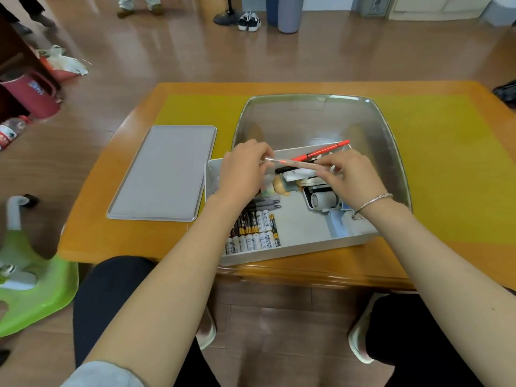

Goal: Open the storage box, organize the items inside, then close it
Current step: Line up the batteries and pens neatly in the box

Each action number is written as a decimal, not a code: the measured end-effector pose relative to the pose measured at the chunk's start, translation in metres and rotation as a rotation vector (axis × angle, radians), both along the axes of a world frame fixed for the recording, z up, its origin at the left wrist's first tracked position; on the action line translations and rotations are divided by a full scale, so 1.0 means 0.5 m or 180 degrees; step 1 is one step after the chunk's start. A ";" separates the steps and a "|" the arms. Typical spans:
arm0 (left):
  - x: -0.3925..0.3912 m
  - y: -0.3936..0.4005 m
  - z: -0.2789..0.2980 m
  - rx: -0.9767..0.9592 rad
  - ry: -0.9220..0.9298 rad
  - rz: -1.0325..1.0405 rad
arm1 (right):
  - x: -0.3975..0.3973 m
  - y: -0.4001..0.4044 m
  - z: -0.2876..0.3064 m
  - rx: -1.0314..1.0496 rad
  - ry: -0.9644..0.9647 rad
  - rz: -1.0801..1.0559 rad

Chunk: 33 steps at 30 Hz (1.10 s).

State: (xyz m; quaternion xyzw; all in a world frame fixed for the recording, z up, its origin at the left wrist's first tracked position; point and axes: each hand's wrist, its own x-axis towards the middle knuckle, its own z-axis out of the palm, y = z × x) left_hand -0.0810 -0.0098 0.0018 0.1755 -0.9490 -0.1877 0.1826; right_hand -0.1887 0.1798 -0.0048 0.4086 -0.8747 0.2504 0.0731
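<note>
Pink pen (290, 163) spans both hands over the box (293, 251), axis nine to three: left hand (243, 174) pinches one end, right hand (351, 177) the other.

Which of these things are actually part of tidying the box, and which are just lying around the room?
Part of the job: white box, clear bin, grey lid, batteries, red pen, pencil held by left hand and right hand.

Lying about: green stool, sneakers, red pitcher, bottle.
</note>
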 end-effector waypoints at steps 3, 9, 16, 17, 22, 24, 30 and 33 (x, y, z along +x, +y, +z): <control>0.045 -0.017 -0.012 -0.0162 -0.0063 0.0082 | 0.021 -0.019 -0.004 -0.0003 -0.0108 0.0331; 0.091 -0.004 -0.035 -0.0431 -0.0283 -0.0372 | 0.055 -0.057 -0.023 0.0026 -0.0179 0.0627; 0.107 -0.024 -0.059 -0.0019 -0.0063 0.0050 | -0.057 -0.004 0.007 -0.0117 0.0235 -0.0686; 0.108 -0.028 -0.059 0.0015 -0.0043 0.0115 | -0.082 0.004 0.007 0.0036 0.0281 -0.0916; 0.107 -0.038 -0.064 0.0107 0.0008 0.0268 | -0.137 0.000 -0.003 0.0509 0.0213 -0.0915; 0.104 -0.040 -0.066 0.0151 0.0071 0.0313 | -0.145 -0.016 -0.007 0.0628 0.0236 -0.0818; 0.100 -0.047 -0.066 0.0233 0.0163 0.0406 | -0.170 -0.028 -0.007 0.0692 0.0150 -0.0881; 0.103 -0.050 -0.067 0.0325 0.0150 0.0424 | -0.172 -0.014 -0.007 0.0481 0.0190 -0.0731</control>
